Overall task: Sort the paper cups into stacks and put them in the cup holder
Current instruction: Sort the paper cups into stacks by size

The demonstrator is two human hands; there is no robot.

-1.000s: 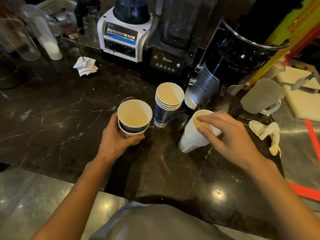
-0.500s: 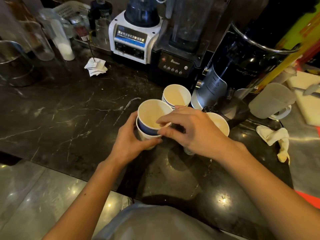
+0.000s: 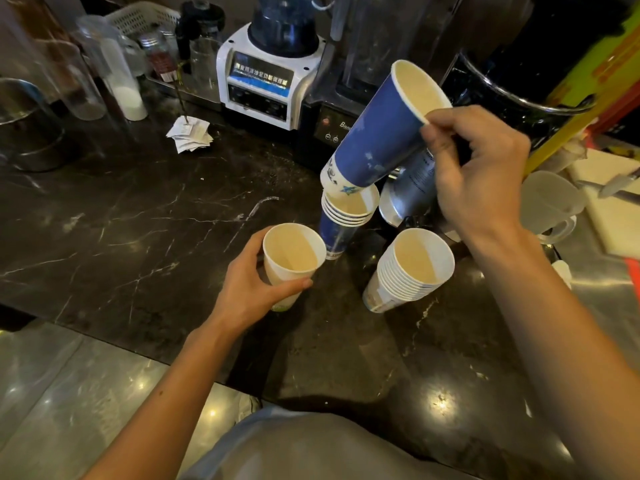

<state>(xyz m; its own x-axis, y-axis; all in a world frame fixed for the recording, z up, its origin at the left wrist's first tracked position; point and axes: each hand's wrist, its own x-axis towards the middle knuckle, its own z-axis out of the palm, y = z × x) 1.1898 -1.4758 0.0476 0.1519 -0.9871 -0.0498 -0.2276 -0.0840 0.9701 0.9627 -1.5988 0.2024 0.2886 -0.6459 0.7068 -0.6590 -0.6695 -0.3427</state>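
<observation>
The right hand point(image 3: 478, 174), in the upper right of the frame, pinches the rim of a single blue cup point(image 3: 374, 133) between thumb and curled fingers. The cup is tilted, with its open mouth up and to the right and its base down and to the left. The base meets the mouth of a stack of blue cups point(image 3: 346, 216) standing at the middle of the frame. It cannot be told whether the base has entered the top cup of the stack.

The left hand point(image 3: 249, 285), just left of centre, grips a white cup point(image 3: 291, 258) round its side, with the thumb across the near wall and the fingers wrapped behind. The cup is close to upright with its mouth open toward the camera, and it is just beside the blue stack. Whether its bottom rests on the counter point(image 3: 138, 220) cannot be told.

A taller stack of white cups point(image 3: 408, 271) leans slightly on the dark marble counter to the right of centre. It is near the blue stack, and neither hand touches it.

Along the top of the frame stand a white blender point(image 3: 266, 81) and a black blender point(image 3: 332, 123). Some folded paper packets point(image 3: 190, 133) lie on the counter in front of the white one. A frosted plastic jug point(image 3: 550, 202) sits at the right edge beside a white cutting board point(image 3: 616, 202).
</observation>
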